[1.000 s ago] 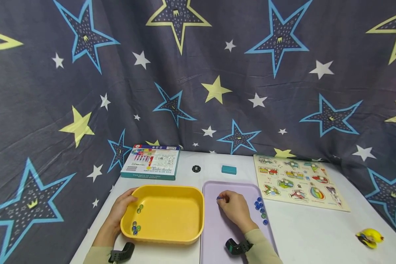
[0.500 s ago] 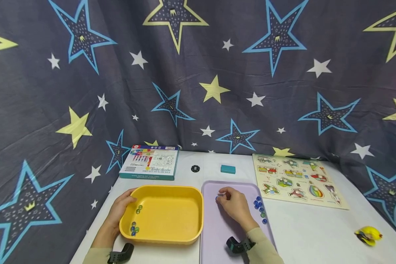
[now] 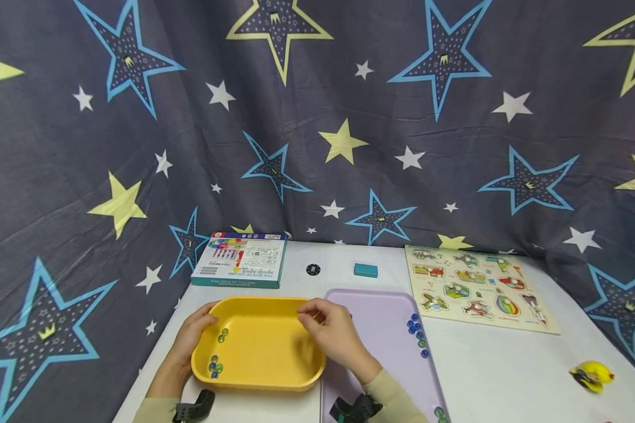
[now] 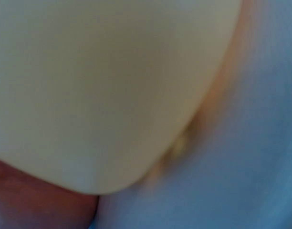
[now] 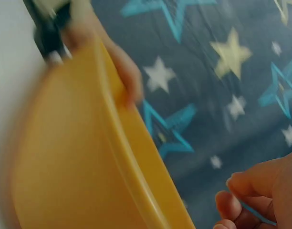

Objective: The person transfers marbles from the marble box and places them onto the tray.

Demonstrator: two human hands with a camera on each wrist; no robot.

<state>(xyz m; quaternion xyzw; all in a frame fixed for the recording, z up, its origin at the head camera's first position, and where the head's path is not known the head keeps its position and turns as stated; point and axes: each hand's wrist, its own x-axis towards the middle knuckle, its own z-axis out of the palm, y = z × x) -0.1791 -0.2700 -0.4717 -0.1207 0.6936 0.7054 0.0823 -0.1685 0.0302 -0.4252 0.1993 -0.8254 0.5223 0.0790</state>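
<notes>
My left hand [image 3: 193,335] grips the left rim of a yellow plastic basin [image 3: 264,385], thumb over the edge. Several glass marbles [image 3: 215,367], blue and green, lie along the basin's left side. Over its right rim is my right hand [image 3: 330,329], thumb and forefinger pinched together at the tips; any marble between them is hidden. In the right wrist view the curled fingers [image 5: 255,181] appear beside the basin [image 5: 74,143], with my left hand [image 5: 124,71] at its far end. The left wrist view shows mostly the blurred basin wall [image 4: 103,95].
A lilac tray [image 3: 381,329] adjoins the basin, with several marbles [image 3: 418,332] along its right edge. Behind are a bead-set box [image 3: 238,261], a black disc [image 3: 313,269] and a teal block [image 3: 366,270]. A picture puzzle board [image 3: 476,288] and yellow toy [image 3: 592,376] lie right.
My right hand has moved left from the lilac tray, where its fingertips were at a blue marble, to over the basin's right rim. The left hand keeps its grip.
</notes>
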